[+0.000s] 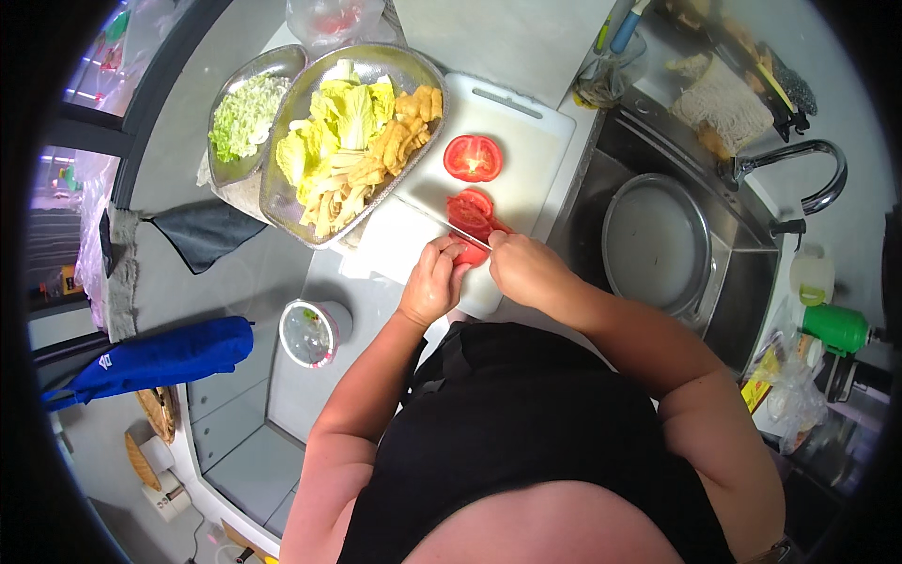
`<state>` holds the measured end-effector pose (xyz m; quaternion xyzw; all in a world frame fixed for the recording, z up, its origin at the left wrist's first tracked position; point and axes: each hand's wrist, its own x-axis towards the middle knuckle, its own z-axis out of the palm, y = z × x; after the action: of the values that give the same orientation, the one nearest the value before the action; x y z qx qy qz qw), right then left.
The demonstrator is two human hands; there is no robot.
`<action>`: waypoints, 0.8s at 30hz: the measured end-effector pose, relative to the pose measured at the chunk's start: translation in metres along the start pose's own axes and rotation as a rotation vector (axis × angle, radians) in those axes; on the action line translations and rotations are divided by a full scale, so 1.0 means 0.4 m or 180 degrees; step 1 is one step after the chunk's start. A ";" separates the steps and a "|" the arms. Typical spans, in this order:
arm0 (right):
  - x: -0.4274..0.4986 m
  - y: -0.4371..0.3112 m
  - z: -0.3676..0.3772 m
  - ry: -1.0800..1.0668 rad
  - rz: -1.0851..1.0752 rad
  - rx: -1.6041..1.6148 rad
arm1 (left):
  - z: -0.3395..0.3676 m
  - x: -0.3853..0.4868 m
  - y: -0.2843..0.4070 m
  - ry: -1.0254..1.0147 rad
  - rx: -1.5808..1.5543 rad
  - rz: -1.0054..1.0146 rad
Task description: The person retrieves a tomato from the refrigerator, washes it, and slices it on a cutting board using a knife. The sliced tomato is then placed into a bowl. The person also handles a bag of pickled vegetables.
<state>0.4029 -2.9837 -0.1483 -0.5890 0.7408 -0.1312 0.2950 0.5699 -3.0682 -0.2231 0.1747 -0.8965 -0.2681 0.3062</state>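
My left hand [431, 280] presses a tomato piece [471, 254] against the white cutting board [539, 173], its fingertips curled close to the blade. In my right hand [528, 271] is a kitchen knife [445, 223], seen almost edge-on, with its handle hidden in the fist. The blade lies against the held piece, its tip pointing up and left. Just past it are cut tomato slices [471, 209], leaning on one another. Farther up the board lies a tomato half [472, 158], cut face up.
Left of the board, a mesh basket [266, 204] holds cabbage leaves and yellowish food pieces; a smaller basket [224, 173] holds chopped greens. At right, a metal basin [655, 247] sits in the sink [740, 282] under a curved faucet [835, 166]. A lined bin [338, 324] stands at lower left.
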 end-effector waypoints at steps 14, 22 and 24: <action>-0.085 -0.003 -0.055 -0.0431 0.0043 -0.0229 | 0.003 -0.011 -0.014 -0.0009 -0.0131 -0.0100; -0.013 -0.005 0.007 -0.0188 0.0094 -0.0121 | 0.010 -0.032 -0.039 0.0142 0.0017 0.0092; -0.042 -0.018 -0.019 -0.0129 0.0090 -0.0083 | 0.016 -0.040 -0.041 0.0124 -0.0014 0.0047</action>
<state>0.4061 -2.9710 -0.1337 -0.5848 0.7446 -0.1054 0.3040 0.5804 -3.0710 -0.2442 0.1725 -0.8911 -0.2644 0.3260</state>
